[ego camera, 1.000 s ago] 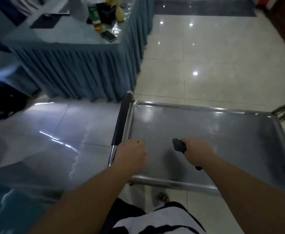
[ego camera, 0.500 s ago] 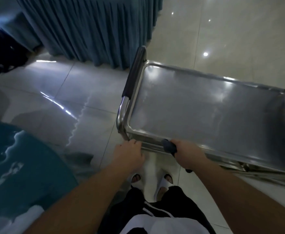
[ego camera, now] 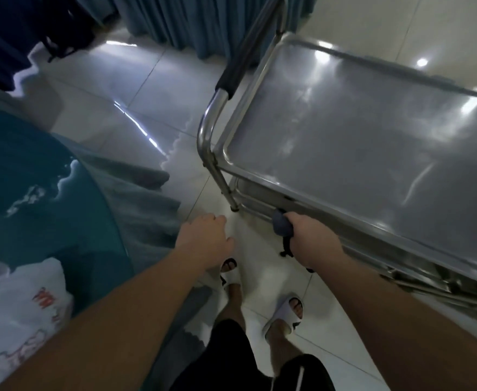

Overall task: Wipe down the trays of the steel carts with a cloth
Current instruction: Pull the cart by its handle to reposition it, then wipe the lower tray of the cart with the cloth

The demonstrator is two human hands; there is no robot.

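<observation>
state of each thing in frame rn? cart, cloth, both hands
Steel cart's top tray: bare, nothing on it, glare streaks.
Dark blue cloth: bunched in the right hand, at the tray's near edge.
Right hand: gripping the cloth.
Left hand: off the cart, holding nothing, fingers loosely curled.
Black-padded cart handle: untouched.

We look steeply down from our head, close over the steel cart (ego camera: pixel 344 153), floor beneath.

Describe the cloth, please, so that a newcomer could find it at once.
Find the steel cart at right, then its near edge, where the right hand sits. The cloth is the small dark blue-grey wad gripped in that hand, the only soft thing against the shiny metal.
</observation>
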